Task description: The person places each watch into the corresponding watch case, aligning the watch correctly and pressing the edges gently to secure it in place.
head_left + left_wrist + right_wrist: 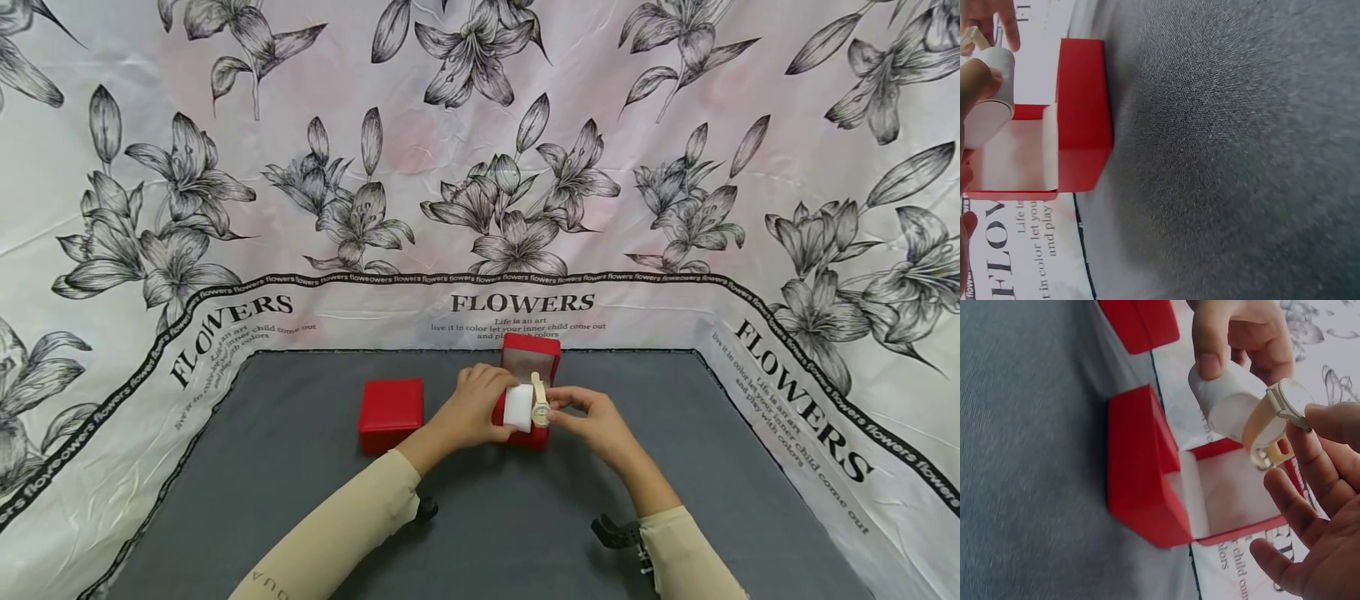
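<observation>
My left hand [474,407] grips a white watch cushion [517,408], thumb on the near side and fingers over the far side. With thumb and fingertips, my right hand [596,418] pinches a pale cream wristwatch [539,402] by its case. In the right wrist view the watch strap [1260,425] curves in a buckled loop at the cushion's end [1232,415]. Both are above an open red watch box [1141,469], its lid raised at the back and its pale lining [1235,487] showing. The left wrist view shows only part of the cushion [997,94] behind the thumb.
A shut red box [391,415] stands on the grey tabletop [300,500] to the left of my left hand. White fabric printed with flowers [517,183] rises behind and around the table. Dark straps [617,533] hang by the right sleeve.
</observation>
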Tool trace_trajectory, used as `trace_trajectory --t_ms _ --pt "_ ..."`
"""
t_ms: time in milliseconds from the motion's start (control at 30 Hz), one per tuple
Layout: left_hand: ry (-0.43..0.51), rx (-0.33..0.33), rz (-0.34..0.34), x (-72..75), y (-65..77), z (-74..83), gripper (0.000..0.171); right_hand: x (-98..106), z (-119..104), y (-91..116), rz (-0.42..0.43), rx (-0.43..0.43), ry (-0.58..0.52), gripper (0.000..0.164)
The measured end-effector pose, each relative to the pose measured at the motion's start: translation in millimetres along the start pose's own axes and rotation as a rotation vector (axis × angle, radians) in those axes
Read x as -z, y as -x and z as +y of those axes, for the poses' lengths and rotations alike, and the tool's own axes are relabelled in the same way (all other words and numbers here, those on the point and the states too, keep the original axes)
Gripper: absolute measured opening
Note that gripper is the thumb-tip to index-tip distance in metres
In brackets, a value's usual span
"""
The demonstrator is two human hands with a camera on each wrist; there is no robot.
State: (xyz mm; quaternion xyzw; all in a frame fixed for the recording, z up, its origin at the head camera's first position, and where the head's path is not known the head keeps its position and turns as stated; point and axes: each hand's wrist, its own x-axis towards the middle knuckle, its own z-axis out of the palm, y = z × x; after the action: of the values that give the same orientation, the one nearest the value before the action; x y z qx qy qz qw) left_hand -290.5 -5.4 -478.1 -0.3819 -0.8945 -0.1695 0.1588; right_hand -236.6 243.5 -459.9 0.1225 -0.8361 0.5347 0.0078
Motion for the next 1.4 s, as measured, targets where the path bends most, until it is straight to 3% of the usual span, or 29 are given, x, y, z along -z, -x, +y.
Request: trace_trajectory --t_ms 500,833,1400 --pt "-0.058 -0.018 -0.006 14.6 29.6 6.9 0.07 -16 -19 4 -0.102 0.002 0.006 0.032" --pt "-0.053 -0.011 0.013 22.1 43.0 11.0 0.072 -23 -29 3 -0.12 0.024 0.1 0.027" --pt "0.035 0.003 0.157 27.9 58.8 12.0 0.07 -36 -27 0 -0.083 0.016 -0.041 0.024"
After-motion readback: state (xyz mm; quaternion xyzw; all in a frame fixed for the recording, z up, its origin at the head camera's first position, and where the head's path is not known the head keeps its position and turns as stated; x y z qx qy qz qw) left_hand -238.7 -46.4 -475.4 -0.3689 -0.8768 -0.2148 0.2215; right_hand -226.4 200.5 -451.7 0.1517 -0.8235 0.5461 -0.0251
